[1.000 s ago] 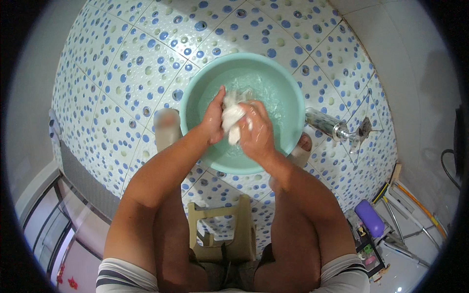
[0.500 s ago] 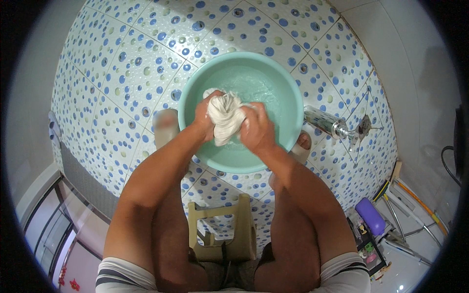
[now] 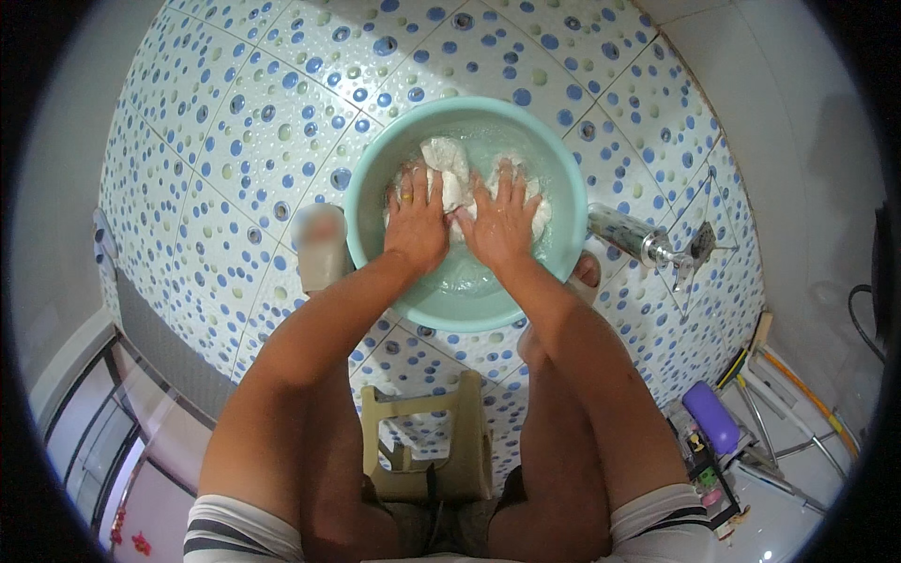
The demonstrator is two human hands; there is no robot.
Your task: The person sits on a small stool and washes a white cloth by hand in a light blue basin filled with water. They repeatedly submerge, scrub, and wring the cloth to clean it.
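Note:
A round mint-green basin (image 3: pixel 471 323) holds water and a white cloth (image 3: pixel 447 156), which lies spread and crumpled in it. My left hand (image 3: pixel 416 220) presses flat on the cloth's left part, fingers stretched out and a ring on one of them. Beside it, my right hand (image 3: pixel 502 218) lies palm down on the right part, its fingers spread. Both thumbs point inward and come close together. Parts of the cloth are hidden beneath the hands and under water.
My feet stand either side of the basin, in light slippers (image 3: pixel 324 263). A beige plastic stool (image 3: pixel 424 405) is beneath me. Right of the basin is a shiny metal cylinder fitting (image 3: pixel 633 236). A purple container (image 3: pixel 711 416) and metal poles are at lower right, on dotted tiles (image 3: pixel 291 113).
The cloth, bunched and twisted between both hands above the water, is now down in the basin and spread out. Both hands have opened and flattened onto it.

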